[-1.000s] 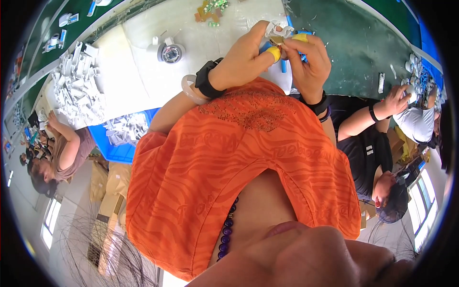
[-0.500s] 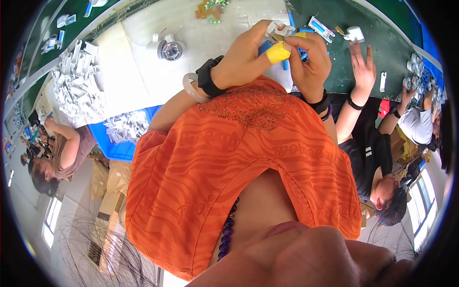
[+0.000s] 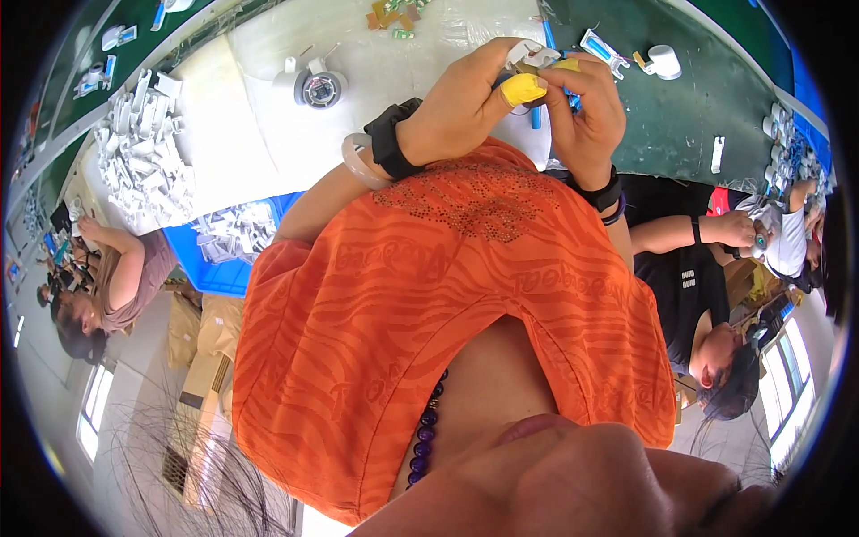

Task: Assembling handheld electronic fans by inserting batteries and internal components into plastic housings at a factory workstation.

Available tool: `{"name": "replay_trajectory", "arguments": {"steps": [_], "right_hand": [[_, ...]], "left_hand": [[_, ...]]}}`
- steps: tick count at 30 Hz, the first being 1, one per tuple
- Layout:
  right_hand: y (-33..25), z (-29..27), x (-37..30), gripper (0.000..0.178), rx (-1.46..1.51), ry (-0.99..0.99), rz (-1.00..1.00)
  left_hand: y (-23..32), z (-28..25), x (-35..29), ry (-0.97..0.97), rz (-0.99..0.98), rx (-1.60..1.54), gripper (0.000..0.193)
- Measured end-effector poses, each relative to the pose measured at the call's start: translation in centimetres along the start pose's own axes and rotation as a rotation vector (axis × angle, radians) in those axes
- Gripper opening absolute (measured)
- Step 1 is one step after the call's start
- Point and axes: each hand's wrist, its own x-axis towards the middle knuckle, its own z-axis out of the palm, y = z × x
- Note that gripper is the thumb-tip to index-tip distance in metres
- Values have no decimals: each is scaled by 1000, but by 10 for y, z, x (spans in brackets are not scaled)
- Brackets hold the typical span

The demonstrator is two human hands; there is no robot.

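My left hand [image 3: 461, 109] is closed on a small white plastic part [image 3: 530, 55] above the table's near edge, and yellow tape wraps its thumb. Close against it, my right hand [image 3: 591, 121] pinches at the same part with thumb and index finger. That index finger also carries yellow tape. Whatever lies between the pinching fingertips is mostly hidden, though a small brownish bit shows there. Partly behind my fingers, a blue strip [image 3: 536, 118] sticks out below the hands.
A round white device [image 3: 320, 88] lies left on the white sheet. Further left are a heap of white plastic parts [image 3: 148, 157] and a blue bin [image 3: 217, 281] of similar pieces. Small circuit boards [image 3: 403, 33] lie at the back. A white cylinder-shaped part [image 3: 663, 63] lies right, near a co-worker [image 3: 689, 277].
My right hand has shifted slightly, its fingertips closer to my left thumb. On the right, the co-worker's hand has left the white cylinder-shaped part and drawn back from the table.
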Motion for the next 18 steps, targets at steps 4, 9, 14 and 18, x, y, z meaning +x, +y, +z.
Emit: {"name": "replay_trajectory", "arguments": {"steps": [4,9,14,18], "right_hand": [[1,0,-2,22,-12,-8,-7],[1,1,-4,23,-42,6,-9],[0,3,-5,23,-39,15,3],[6,-2,-3,23,1,-49,-26]], "left_hand": [[-3,0,0,-12,13,14,33],[-1,-2,1,-10,-6,51,31],[-5,-3,2,-13,50,103,32],[-6,-4,3,13,98,175,36]]}}
